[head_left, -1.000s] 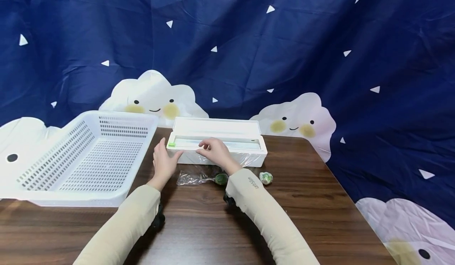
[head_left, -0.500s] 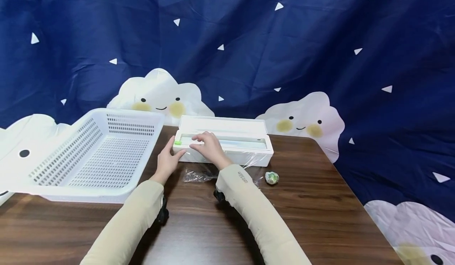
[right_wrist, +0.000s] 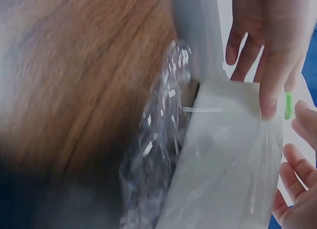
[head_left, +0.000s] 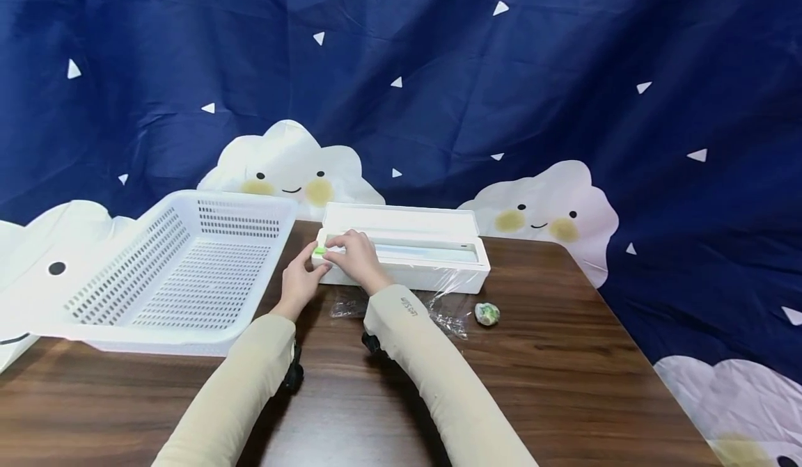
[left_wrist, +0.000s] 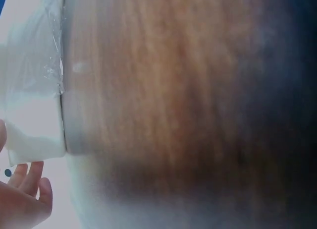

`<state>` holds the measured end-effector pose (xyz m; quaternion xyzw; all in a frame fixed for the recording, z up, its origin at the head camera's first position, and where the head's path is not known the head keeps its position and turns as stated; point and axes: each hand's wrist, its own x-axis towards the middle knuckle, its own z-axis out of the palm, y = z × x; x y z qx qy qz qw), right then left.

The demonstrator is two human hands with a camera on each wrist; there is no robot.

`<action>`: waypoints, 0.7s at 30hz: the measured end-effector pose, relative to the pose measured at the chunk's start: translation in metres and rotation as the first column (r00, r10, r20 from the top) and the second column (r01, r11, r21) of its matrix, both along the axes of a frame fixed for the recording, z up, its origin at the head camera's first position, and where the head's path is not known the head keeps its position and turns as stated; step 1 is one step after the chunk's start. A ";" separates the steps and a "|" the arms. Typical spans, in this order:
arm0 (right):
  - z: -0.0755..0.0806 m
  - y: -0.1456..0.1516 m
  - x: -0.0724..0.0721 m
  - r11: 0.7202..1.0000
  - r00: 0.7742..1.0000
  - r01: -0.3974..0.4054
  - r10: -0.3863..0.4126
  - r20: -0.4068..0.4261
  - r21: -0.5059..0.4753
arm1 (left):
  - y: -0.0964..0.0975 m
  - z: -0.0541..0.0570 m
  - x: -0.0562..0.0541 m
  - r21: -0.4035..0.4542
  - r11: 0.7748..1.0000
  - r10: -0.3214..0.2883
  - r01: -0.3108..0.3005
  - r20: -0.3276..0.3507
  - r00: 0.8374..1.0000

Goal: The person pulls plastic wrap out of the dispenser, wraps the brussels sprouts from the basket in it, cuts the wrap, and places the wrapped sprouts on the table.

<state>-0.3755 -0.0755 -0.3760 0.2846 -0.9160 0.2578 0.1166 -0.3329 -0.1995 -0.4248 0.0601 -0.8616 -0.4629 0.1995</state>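
A white cling film dispenser box [head_left: 407, 279] with its lid raised stands toward the back of the table, with clear film [right_wrist: 148, 154] hanging down its front. My left hand [head_left: 299, 282] grips the box's left end, thumb on the front face and fingers round the end. Close by, at the top left corner, is a small green slider [head_left: 320, 250]. My right hand [head_left: 356, 258] reaches over the front edge with loosely bent fingers, thumb and fingertips right beside the slider. A ball-shaped green and white wrapped item [head_left: 486, 314] lies right of the film.
To the left stands a large white perforated basket [head_left: 228, 338], its near right side close to the left forearm. A dark blue curtain [head_left: 438, 70] with cloud faces hangs behind the brown wooden table [head_left: 551, 383].
My right hand has moved left along the box to the slider. The green item on the film is now hidden behind the right arm. The left hand stays on the box; the view has shifted left.
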 end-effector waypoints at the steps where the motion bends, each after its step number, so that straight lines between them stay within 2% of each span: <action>1: 0.000 -0.002 0.000 1.000 1.000 0.011 -0.011 0.004 0.003 | 0.001 0.000 0.000 0.006 1.000 0.002 -0.002 -0.002 1.000; 9: -0.002 -0.010 -0.002 0.996 0.996 0.094 -0.094 -0.001 0.012 | 0.004 0.003 0.000 -0.006 1.000 0.025 -0.025 0.016 1.000; 18: -0.006 -0.008 -0.006 0.997 0.997 0.078 -0.077 0.023 -0.014 | 0.000 0.003 0.000 0.016 1.000 0.013 -0.013 0.016 1.000; 21: -0.006 -0.006 -0.007 0.997 0.997 0.070 -0.070 0.024 -0.018 | -0.001 0.004 0.001 -0.006 1.000 0.016 -0.016 0.022 1.000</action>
